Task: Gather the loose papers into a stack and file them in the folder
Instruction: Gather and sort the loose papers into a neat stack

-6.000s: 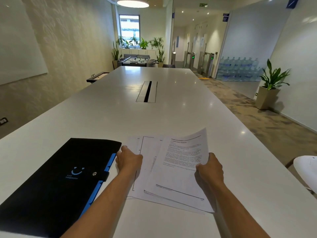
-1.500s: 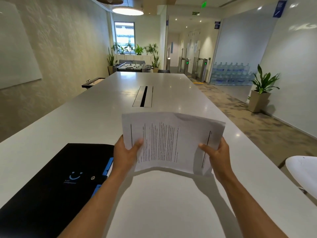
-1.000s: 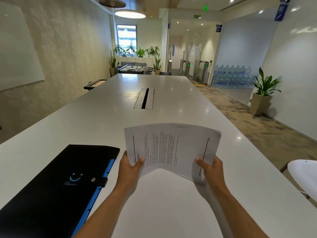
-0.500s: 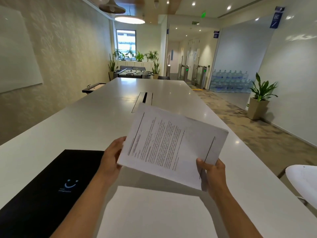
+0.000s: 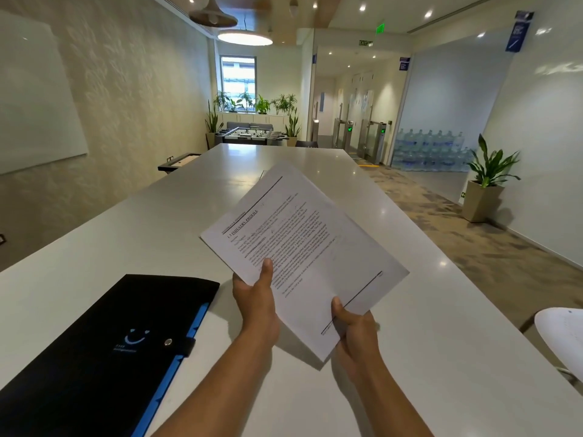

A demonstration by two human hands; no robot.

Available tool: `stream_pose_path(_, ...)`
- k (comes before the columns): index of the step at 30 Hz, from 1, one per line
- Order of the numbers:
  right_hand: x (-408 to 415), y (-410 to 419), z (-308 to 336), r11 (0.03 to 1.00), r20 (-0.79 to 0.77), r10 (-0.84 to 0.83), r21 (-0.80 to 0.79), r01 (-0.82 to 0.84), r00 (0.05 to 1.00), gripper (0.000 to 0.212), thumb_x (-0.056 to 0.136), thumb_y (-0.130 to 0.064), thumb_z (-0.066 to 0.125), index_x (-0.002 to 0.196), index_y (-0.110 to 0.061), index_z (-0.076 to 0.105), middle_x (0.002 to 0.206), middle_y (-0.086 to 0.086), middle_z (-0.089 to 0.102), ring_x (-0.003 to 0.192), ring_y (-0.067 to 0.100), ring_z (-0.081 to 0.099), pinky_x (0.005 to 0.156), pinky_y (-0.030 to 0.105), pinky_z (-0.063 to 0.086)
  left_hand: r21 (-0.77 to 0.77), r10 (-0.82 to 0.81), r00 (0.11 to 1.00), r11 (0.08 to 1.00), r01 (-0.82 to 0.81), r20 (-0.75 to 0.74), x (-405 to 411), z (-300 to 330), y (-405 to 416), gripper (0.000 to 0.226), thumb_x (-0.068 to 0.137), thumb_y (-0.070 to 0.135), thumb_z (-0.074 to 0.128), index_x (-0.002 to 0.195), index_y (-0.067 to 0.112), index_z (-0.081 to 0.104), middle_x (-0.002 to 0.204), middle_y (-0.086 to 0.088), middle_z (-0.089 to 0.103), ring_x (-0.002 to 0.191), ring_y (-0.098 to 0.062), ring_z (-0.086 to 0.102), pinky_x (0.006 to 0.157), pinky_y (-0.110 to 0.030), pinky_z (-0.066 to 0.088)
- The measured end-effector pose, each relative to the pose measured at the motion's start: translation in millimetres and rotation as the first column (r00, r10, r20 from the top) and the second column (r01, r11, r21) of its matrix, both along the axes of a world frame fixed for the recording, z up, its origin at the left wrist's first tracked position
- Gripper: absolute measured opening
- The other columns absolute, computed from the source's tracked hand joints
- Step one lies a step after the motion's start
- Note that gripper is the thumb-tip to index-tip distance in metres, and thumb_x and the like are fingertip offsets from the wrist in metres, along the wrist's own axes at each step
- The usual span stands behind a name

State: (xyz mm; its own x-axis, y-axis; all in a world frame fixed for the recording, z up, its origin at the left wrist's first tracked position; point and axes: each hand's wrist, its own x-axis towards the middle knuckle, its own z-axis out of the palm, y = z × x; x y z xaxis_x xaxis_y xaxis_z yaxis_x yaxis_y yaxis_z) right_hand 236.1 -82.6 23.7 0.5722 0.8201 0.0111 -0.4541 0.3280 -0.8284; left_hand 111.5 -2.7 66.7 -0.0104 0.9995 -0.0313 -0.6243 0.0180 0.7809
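Both hands are up off the desk (image 5: 132,234) in the centre of the frame, and between them sits the stack of papers (image 5: 303,253), held in the air and turned on the diagonal so one corner points toward the far end of the room. The left hand (image 5: 257,298) is closed on the stack's near-left edge, thumb pressed flat on the printed top sheet. The right hand (image 5: 355,326) pinches the near-right corner, thumb on top by a ruled black line (the fingers underneath are hidden by the paper). The top page carries dense text with an underlined heading, too small for me to read in full.

The folder (image 5: 104,351) lies shut on the desk at the lower left of the frame, well apart from the papers: black, with a pale blue smile mark, a blue edge along its right side and a tab fastened by a metal snap (image 5: 168,342).

The desk itself is long, white and glossy, running away toward a foosball table (image 5: 252,135) at upper centre. A potted plant (image 5: 487,181) stands on the carpet at the right, and the rim of a white chair (image 5: 561,335) shows at the lower right edge.
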Motion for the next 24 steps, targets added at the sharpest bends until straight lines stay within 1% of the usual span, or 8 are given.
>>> stream_pose_path(4, 11.8, -4.1, 7.8, 0.995, 0.004, 0.089, 0.043, -0.089, 0.996, 0.052, 0.079, -0.005, 0.067, 0.129, -0.013, 0.055, 0.12, 0.011, 0.069, 0.106, 0.031, 0.067, 0.082, 0.043, 0.058, 0.178, 0.109, 0.984, 0.981, -0.083, -0.139, -4.7, 9.8, 5.4, 0.042, 0.09, 0.012, 0.067, 0.126, 0.031, 0.056, 0.116, 0.008, 0.069, 0.104, -0.006, 0.068, 0.085, -0.026, 0.058)
stream_pose_path(8, 43.3, -6.1, 27.1, 0.997, -0.032, -0.081, 0.01, 0.081, 0.996, 0.049, 0.081, -0.001, 0.069, 0.123, -0.021, 0.053, 0.119, 0.013, 0.063, 0.087, 0.019, 0.07, 0.062, 0.026, 0.056, 0.366, 0.145, 0.95, 0.93, -0.035, -0.277, -17.7, 31.2, 17.4, 0.043, 0.09, 0.012, 0.068, 0.13, 0.015, 0.055, 0.117, 0.0, 0.069, 0.104, -0.011, 0.068, 0.084, -0.027, 0.059)
stream_pose_path(11, 61.8, -7.2, 46.7, 0.981, 0.253, -0.183, -0.016, 0.193, 0.95, 0.068, 0.073, -0.01, 0.078, 0.13, -0.026, 0.044, 0.131, 0.006, 0.053, 0.114, 0.017, 0.057, 0.08, 0.028, 0.049, 0.519, 0.142, 0.931, 0.853, 0.056, -0.335, -27.8, 47.6, 21.7, 0.032, 0.089, 0.015, 0.071, 0.119, 0.019, 0.061, 0.109, 0.003, 0.071, 0.099, -0.013, 0.07, 0.077, -0.026, 0.06)
stream_pose_path(13, 64.5, -8.5, 64.4, 0.989, 0.42, -0.146, 0.049, 0.138, 0.896, 0.067, 0.068, -0.018, 0.079, 0.126, -0.03, 0.047, 0.126, -0.002, 0.057, 0.117, 0.012, 0.056, 0.087, 0.026, 0.049, 0.579, 0.133, 0.918, 0.807, 0.12, -0.375, -31.0, 55.5, 20.8, 0.027, 0.087, 0.022, 0.072, 0.11, 0.032, 0.063, 0.105, 0.007, 0.072, 0.097, -0.014, 0.071, 0.072, -0.025, 0.06)
stream_pose_path(15, 62.3, -8.7, 80.7, 0.995, 0.518, -0.078, 0.1, 0.03, 0.852, 0.056, 0.071, -0.02, 0.077, 0.122, -0.026, 0.053, 0.116, -0.003, 0.066, 0.108, 0.014, 0.064, 0.085, 0.03, 0.056, 0.592, 0.134, 0.899, 0.79, 0.157, -0.417, -30.0, 58.3, 18.4, 0.027, 0.086, 0.028, 0.071, 0.108, 0.04, 0.06, 0.104, 0.01, 0.07, 0.098, -0.01, 0.07, 0.071, -0.022, 0.059)
stream_pose_path(17, 55.4, -5.8, 89.2, 0.992, 0.581, -0.072, 0.124, -0.001, 0.811, 0.045, 0.075, -0.016, 0.073, 0.118, -0.019, 0.057, 0.11, -0.002, 0.071, 0.101, 0.019, 0.068, 0.079, 0.032, 0.059, 0.593, 0.145, 0.883, 0.787, 0.171, -0.447, -26.7, 56.1, 14.7, 0.029, 0.085, 0.03, 0.07, 0.108, 0.042, 0.057, 0.107, 0.011, 0.068, 0.099, -0.006, 0.068, 0.072, -0.017, 0.057)
stream_pose_path(21, 37.4, -1.7, 67.0, 0.986, 0.575, -0.16, 0.122, 0.11, 0.802, 0.039, 0.076, 0.0, 0.067, 0.108, -0.022, 0.061, 0.099, -0.006, 0.073, 0.091, 0.013, 0.07, 0.069, 0.023, 0.057, 0.537, 0.118, 0.88, 0.826, 0.171, -0.461, -23.9, 31.2, 8.8, 0.028, 0.085, 0.025, 0.069, 0.108, 0.038, 0.058, 0.106, 0.006, 0.068, 0.097, -0.006, 0.068, 0.069, -0.015, 0.056)
stream_pose_path(24, 27.3, -4.5, 34.6, 0.988, 0.588, -0.142, 0.032, 0.152, 0.796, 0.046, 0.08, 0.007, 0.063, 0.105, -0.03, 0.057, 0.104, -0.007, 0.068, 0.094, 0.01, 0.067, 0.067, 0.019, 0.056, 0.441, 0.065, 0.872, 0.88, 0.18, -0.485, -24.8, 0.9, 2.9, 0.03, 0.091, 0.019, 0.067, 0.116, 0.032, 0.058, 0.112, 0.005, 0.068, 0.102, -0.007, 0.066, 0.073, -0.014, 0.055)
